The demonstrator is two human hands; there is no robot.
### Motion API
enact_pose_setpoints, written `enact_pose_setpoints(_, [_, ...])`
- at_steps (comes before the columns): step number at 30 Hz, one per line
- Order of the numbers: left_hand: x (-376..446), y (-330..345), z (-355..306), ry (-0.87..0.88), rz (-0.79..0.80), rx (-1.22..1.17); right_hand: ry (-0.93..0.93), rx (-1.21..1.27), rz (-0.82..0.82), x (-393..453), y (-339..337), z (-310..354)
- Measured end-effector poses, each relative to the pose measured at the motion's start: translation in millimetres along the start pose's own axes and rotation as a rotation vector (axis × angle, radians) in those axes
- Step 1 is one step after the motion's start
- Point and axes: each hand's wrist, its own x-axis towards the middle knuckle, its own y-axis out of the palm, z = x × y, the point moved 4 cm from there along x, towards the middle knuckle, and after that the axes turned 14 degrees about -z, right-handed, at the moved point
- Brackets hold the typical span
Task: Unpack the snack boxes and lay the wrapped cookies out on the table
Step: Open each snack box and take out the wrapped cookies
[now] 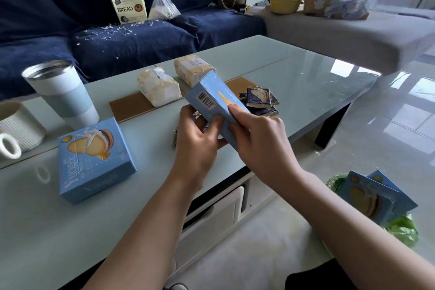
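Both hands hold a light blue snack box (211, 97) tilted above the table's middle, barcode side facing me. My left hand (197, 141) grips its near end from below. My right hand (256, 134) clasps its right side, thumb on the top face. A pile of dark blue wrapped cookies (261, 100) lies on the glass table (306, 82) just behind the box. More wrappers peek out under my left hand. A second, closed blue snack box (94, 160) lies flat at the left.
A white tumbler (63, 94) and a ribbed mug (16, 129) stand at the left. Two tissue packs (157, 86) (191, 69) lie behind the box. Flattened blue boxes (374, 198) sit in a green bag on the floor, right. A blue sofa (131, 42) lies beyond the table.
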Motion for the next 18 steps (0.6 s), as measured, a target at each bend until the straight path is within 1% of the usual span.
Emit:
enact_pose_setpoints(2, [2, -2, 0, -0.070, 0.011, -0.022, -0.066, -0.013, -0.019, -1, -2, 1])
enact_pose_setpoints(5, [6, -8, -3, -0.228, 0.043, -0.130, -0.121, 0.011, 0.032, -2, 0, -4])
enact_pose_setpoints(7, [8, -13, -7, -0.288, 0.063, -0.194, -0.176, 0.006, 0.055, -3, 2, -5])
enact_pose_setpoints(9, [11, -17, -9, -0.295, 0.036, -0.204, -0.224, 0.016, 0.052, -3, 2, -4])
enact_pose_setpoints(13, [13, -21, -8, -0.231, -0.026, -0.145, -0.285, 0.028, 0.048, -5, 5, 0])
enact_pose_setpoints(16, [15, -24, -7, -0.208, -0.069, -0.112, -0.283, -0.003, 0.074, -7, 9, -1])
enact_pose_setpoints(18, [17, -26, -6, -0.185, -0.090, -0.088, -0.262, -0.038, 0.125, -8, 12, -2])
